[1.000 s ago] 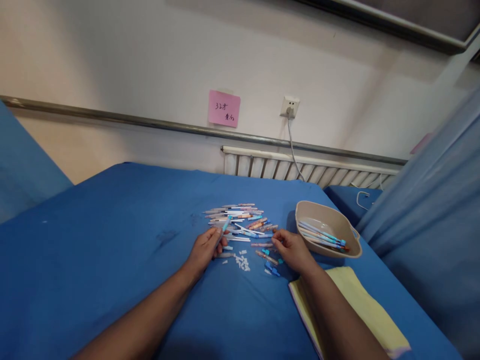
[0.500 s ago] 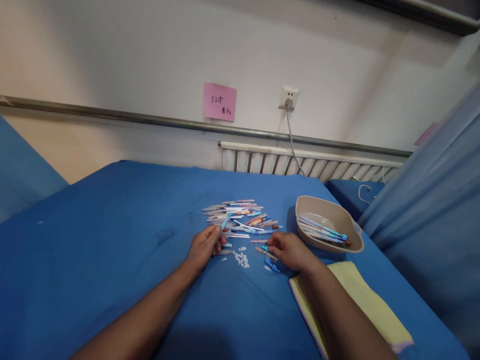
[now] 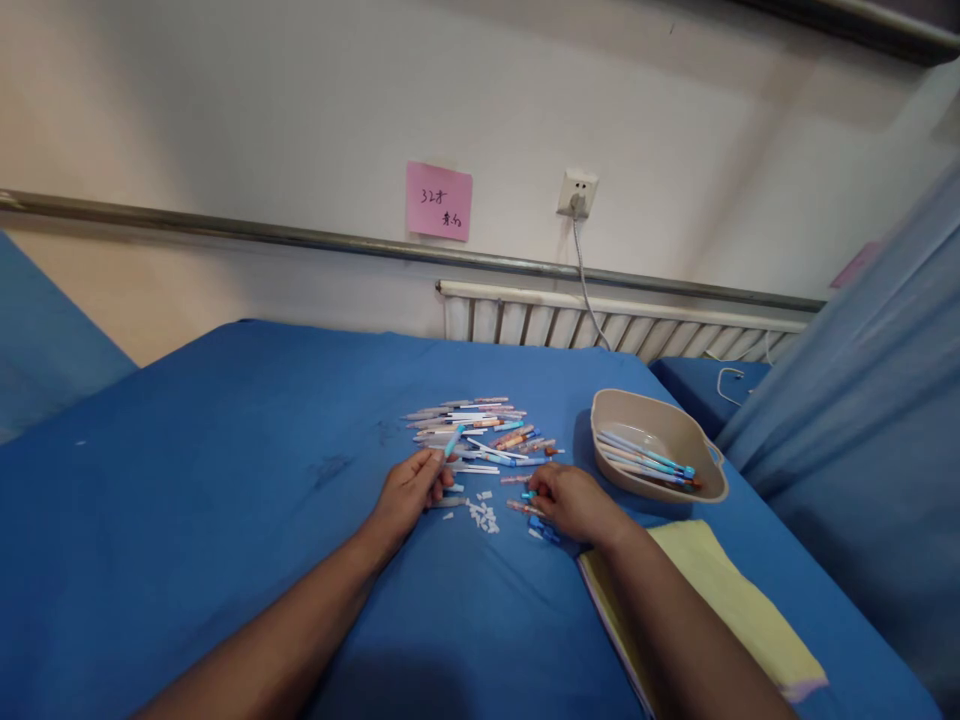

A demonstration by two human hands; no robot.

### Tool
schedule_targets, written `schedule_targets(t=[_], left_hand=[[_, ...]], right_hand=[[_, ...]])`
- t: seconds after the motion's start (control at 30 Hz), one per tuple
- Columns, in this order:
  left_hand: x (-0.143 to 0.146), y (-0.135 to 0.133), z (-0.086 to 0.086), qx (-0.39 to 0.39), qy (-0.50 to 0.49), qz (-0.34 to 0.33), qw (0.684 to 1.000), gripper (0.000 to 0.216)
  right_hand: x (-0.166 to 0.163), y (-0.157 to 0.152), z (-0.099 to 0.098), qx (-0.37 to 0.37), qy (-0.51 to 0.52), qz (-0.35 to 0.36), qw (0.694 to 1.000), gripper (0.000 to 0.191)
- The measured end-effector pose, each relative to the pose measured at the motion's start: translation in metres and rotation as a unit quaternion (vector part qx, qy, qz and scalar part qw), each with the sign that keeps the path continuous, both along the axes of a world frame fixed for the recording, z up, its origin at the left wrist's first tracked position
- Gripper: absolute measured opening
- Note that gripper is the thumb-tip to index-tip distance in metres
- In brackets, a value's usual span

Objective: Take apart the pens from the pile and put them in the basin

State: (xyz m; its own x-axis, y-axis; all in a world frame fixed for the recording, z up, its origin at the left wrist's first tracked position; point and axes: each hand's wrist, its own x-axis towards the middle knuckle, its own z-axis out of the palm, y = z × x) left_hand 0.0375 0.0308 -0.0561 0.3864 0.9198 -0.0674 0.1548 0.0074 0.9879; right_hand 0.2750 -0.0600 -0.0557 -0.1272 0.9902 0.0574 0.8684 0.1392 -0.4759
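Observation:
My left hand (image 3: 411, 490) is closed on a pen barrel (image 3: 454, 440), whose light-blue end points up and away from me. To the right, my right hand (image 3: 574, 500) is low over the sheet, fingers pinched together beside a small teal piece (image 3: 529, 495); its fingertips hide whatever they hold. Between the hands lies a loose heap of small white pieces (image 3: 482, 515). Dark-blue clips or caps (image 3: 544, 530) and a patterned barrel (image 3: 525, 508) are just under the right hand. Beyond both hands spread several pen parts and white refills (image 3: 472, 418).
A beige plastic basket (image 3: 652, 405) at the right holds several pens (image 3: 649, 462). Nearer me is a folded yellow cloth (image 3: 720, 580), under my right forearm. The blue sheet (image 3: 225, 480) covers the bed. A radiator (image 3: 517, 320) and a socket with a cord (image 3: 577, 195) are behind.
My right hand has shifted slightly left over the small teal piece and the patterned barrel. My left hand keeps its hold on the pen barrel, almost unmoved.

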Motion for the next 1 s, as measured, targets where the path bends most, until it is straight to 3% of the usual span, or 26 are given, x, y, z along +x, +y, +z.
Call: schedule_targets(t=[0.23,0.33,0.5,0.63,0.77,1.0], left_hand=[[-0.001,0.000,-0.002,0.006,0.002,-0.001,1.000,0.041],[-0.002,0.000,-0.003,0.012,0.010,-0.008,1.000,0.038],[-0.001,-0.003,-0.004,0.020,0.015,-0.003,1.000,0.033],[0.000,-0.010,-0.002,0.087,0.053,-0.005,0.995,0.031],[-0.001,-0.019,0.004,0.161,0.106,-0.056,0.980,0.027],[0.000,-0.024,0.005,0.206,0.128,-0.075,0.967,0.020]], right_hand=[[-0.002,0.001,-0.003,0.037,0.017,-0.009,0.999,0.006],[-0.003,0.002,-0.005,0.077,0.085,-0.018,0.993,0.006],[-0.012,0.003,-0.011,0.069,0.208,-0.030,0.975,0.006],[-0.018,0.003,-0.014,0.079,0.240,-0.030,0.967,0.006],[-0.017,0.003,-0.011,0.080,0.247,-0.028,0.965,0.009],[-0.013,0.004,-0.009,0.094,0.305,-0.040,0.947,0.016]])
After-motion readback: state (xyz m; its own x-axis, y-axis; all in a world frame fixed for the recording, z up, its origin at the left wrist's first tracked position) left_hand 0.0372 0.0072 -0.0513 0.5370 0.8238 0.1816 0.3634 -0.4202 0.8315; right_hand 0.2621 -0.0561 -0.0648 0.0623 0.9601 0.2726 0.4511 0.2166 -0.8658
